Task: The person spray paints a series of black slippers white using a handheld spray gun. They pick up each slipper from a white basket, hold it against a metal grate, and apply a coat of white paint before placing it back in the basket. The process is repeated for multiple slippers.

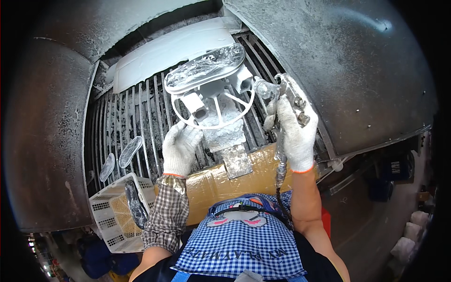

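Note:
An oval piece (206,67) with a white rim and clear, crinkled film over its face rests on a white-coated stand. Under it is a spoked white ring (221,126), like a handwheel. My left hand (181,148), in a white knitted glove, has its curled fingers at the ring's near left edge; they look closed on it, though the fingertips are partly hidden. In my gloved right hand (297,131) is a spray gun (284,84), coated in white residue, its nozzle pointing left toward the oval piece. A hose (281,181) runs down from it.
Dark slats (152,113) with white residue lie beneath. Two film-covered oval pieces (130,152) rest at left. A white plastic basket (108,211) holds another wrapped piece. Tape-covered cardboard (202,188) lines the front edge. Metal walls (366,80) enclose both sides; a white panel (174,49) lies behind.

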A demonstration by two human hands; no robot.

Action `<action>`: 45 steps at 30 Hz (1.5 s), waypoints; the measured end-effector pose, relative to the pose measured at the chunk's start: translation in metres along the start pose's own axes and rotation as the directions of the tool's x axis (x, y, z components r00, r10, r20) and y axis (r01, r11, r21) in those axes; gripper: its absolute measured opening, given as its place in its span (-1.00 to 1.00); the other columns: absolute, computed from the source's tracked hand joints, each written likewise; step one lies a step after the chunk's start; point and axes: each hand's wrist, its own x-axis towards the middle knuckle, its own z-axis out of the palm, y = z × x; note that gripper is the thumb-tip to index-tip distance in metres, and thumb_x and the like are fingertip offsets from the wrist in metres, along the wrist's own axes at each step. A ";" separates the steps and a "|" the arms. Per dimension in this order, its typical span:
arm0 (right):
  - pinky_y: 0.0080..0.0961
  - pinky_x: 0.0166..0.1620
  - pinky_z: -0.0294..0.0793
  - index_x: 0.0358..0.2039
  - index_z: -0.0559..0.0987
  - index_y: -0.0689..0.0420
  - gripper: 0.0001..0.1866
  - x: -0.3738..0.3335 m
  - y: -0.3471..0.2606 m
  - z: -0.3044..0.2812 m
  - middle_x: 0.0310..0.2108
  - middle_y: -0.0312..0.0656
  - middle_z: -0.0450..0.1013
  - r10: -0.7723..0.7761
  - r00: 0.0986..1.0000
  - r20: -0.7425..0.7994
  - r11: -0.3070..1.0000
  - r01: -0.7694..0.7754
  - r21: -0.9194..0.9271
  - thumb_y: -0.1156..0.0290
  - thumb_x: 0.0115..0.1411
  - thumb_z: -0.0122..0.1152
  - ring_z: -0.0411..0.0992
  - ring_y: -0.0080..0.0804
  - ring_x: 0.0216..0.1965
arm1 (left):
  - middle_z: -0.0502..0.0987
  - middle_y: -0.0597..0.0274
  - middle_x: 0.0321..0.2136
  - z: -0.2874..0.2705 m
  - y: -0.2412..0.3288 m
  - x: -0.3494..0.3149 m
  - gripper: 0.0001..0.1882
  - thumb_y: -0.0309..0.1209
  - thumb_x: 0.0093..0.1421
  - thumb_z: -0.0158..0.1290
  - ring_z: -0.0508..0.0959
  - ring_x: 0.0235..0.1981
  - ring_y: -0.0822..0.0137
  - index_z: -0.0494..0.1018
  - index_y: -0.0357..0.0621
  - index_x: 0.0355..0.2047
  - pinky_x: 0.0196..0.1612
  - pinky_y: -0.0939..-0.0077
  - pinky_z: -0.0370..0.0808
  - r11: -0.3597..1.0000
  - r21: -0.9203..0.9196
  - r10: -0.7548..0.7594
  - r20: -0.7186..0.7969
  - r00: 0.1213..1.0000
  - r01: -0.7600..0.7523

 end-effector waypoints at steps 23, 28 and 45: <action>-0.69 -0.28 0.53 0.43 0.32 0.39 -0.38 -0.030 -0.038 -0.004 -0.19 -0.20 0.57 0.027 0.999 0.018 0.990 -0.025 -0.137 0.48 0.43 0.24 0.48 -0.67 -0.32 | 0.62 -0.10 -0.15 0.001 -0.022 -0.001 -0.89 -0.41 0.35 0.10 0.69 -0.11 0.01 0.49 -0.21 -0.23 -0.03 0.09 0.75 0.992 0.118 -0.029 -0.127 0.991 0.044; -0.71 -0.28 0.50 0.40 0.38 0.37 -0.43 -0.036 -0.033 0.002 -0.23 -0.24 0.59 0.028 1.000 -0.003 0.993 -0.028 -0.111 0.54 0.42 0.20 0.48 -0.68 -0.36 | 0.58 -0.26 0.01 0.009 -0.059 -0.009 -0.75 -0.36 0.36 0.11 0.62 0.08 -0.21 0.48 -0.30 -0.09 0.17 -0.19 0.63 0.986 -0.046 -0.164 -0.039 0.986 0.162; -0.65 -0.31 0.60 0.40 0.41 0.28 -0.51 -0.038 -0.043 -0.021 -0.22 -0.20 0.61 0.014 0.999 -0.049 0.994 -0.019 -0.105 0.47 0.51 0.11 0.53 -0.63 -0.35 | 0.53 -0.37 0.14 0.003 -0.032 -0.010 -0.57 -0.28 0.46 0.00 0.58 0.16 -0.24 0.43 -0.45 0.13 0.23 -0.11 0.59 0.996 -0.014 -0.085 0.000 0.996 0.085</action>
